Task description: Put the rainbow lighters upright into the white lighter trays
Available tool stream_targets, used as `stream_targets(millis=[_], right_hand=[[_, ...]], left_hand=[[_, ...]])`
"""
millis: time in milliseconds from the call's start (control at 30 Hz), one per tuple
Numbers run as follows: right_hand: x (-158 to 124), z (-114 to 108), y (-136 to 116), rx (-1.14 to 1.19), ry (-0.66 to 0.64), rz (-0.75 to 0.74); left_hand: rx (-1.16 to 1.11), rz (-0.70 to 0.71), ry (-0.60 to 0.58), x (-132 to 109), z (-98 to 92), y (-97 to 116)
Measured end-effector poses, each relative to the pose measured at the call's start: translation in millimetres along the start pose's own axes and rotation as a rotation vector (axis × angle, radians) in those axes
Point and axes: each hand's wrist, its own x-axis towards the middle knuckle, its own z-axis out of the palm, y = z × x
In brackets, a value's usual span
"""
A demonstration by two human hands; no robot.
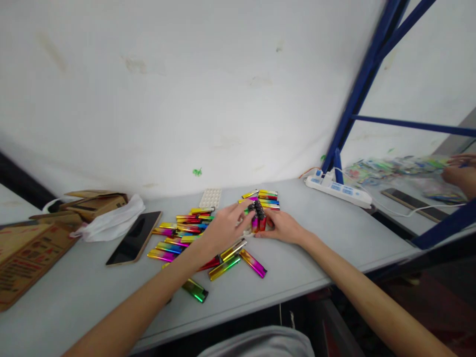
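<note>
A small group of upright lighters [259, 222], with shiny coloured bodies and black tops, stands on the table between my hands. My left hand [226, 225] is closed at the group's left side, its fingertips by the black tops. My right hand [283, 227] rests on the table and presses its fingers against the group's right side. Partly behind the hands lie more lighters [269, 202] in a short stack. Many loose metallic lighters [189, 228] spread to the left of my left hand, and a yellow-magenta lighter [253, 263] lies nearer the front edge.
At the left are a phone [134, 239], a white plastic bag [111, 220] and cardboard boxes [33, 258]. A white tray with round cavities [210, 197] lies near the wall. A power strip [338, 189] sits right, by a blue frame [359, 94]; another person's hand [461, 173] is beyond.
</note>
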Motion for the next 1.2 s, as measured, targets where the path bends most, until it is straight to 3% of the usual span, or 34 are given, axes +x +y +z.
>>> stream_targets(millis=[67,133,267,400,467,533,733,1033,1200], right_hand=[[-0.1,-2.2,-0.6,0.007,-0.009,0.003],[-1.4,-5.4,-1.0,0.014,-0.024,0.003],[-8.7,-14.6,-1.2,-0.001,-0.044,0.012],[-17.8,-25.0,2.2,-0.026,-0.071,0.008],[-21.3,-29.6,5.2,-0.030,-0.095,0.008],[-24.9,-33.9,8.6,-0.022,-0.118,0.008],[-42.4,-44.9,21.0,0.035,-0.075,0.021],[-80.0,-62.2,45.1,-0.004,0.043,0.199],[-88.9,-68.1,66.3,-0.104,0.090,0.310]], left_hand=[[0.038,-0.094,0.002,21.4,-1.3,-17.7],[0.082,-0.140,-0.120,47.5,5.9,-40.2],[0.089,-0.104,-0.187,93.5,41.9,-72.3],[0.094,-0.026,-0.390,115.1,83.4,-71.9],[0.096,-0.007,-0.516,118.0,97.0,-67.7],[0.092,0.031,-0.571,117.3,104.3,-66.2],[0.012,0.193,-0.428,100.6,97.9,-79.4],[0.007,0.164,-0.391,65.3,71.9,-92.1],[0.014,0.167,-0.376,58.1,62.4,-86.4]])
